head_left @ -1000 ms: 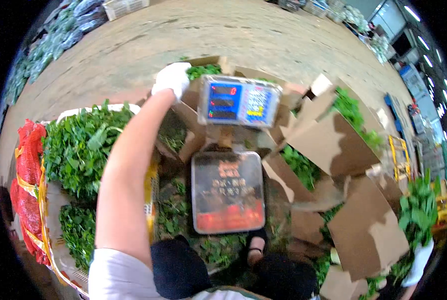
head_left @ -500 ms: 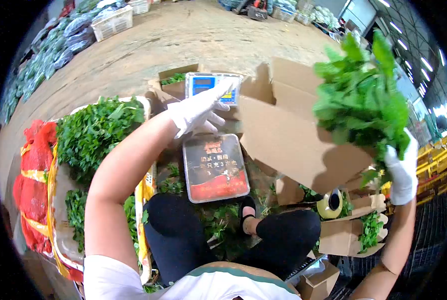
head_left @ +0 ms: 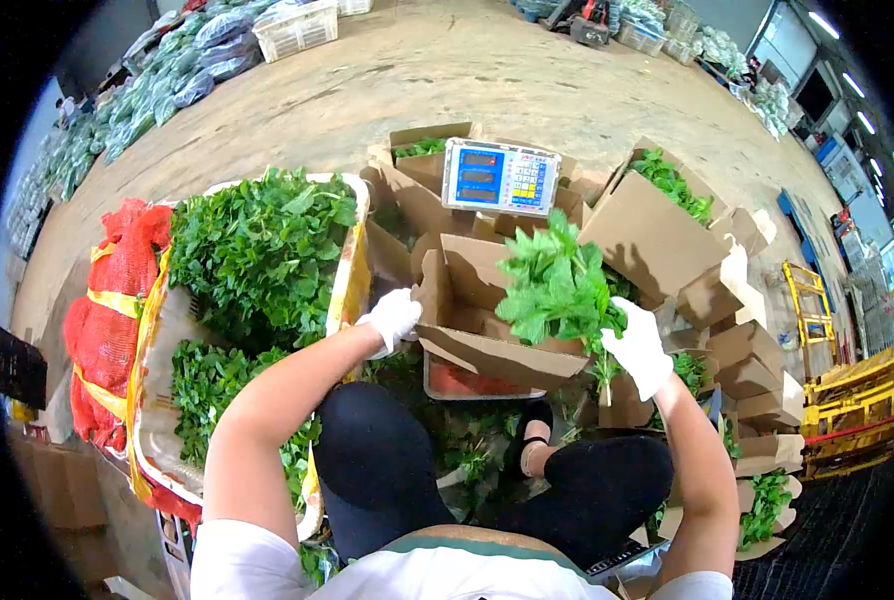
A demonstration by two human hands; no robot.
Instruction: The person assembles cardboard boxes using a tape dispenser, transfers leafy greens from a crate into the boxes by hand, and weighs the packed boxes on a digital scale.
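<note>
An open cardboard box (head_left: 507, 352) sits on the red and dark scale platform (head_left: 472, 382) in front of my knees. My gloved left hand (head_left: 392, 318) is closed on the box's left edge. In my gloved right hand (head_left: 639, 348) is a bunch of leafy greens (head_left: 557, 285), gripped by the stems, its leaves over the right side of the box. Behind the box stands the scale's display (head_left: 502, 177) with a blue panel and keys. To my left, a white foam crate (head_left: 155, 400) holds heaps of more greens (head_left: 257, 255).
A red mesh sack (head_left: 117, 330) leans against the crate's left side. Boxes with greens (head_left: 667, 185) stand behind and along the right. Farther right are yellow metal frames (head_left: 857, 410). A white plastic basket (head_left: 297, 30) and bagged produce (head_left: 182, 75) lie at the back.
My left hand has moved from near the display to the box's left edge. The box now stands on the scale platform. My right hand has brought the greens inward and down.
</note>
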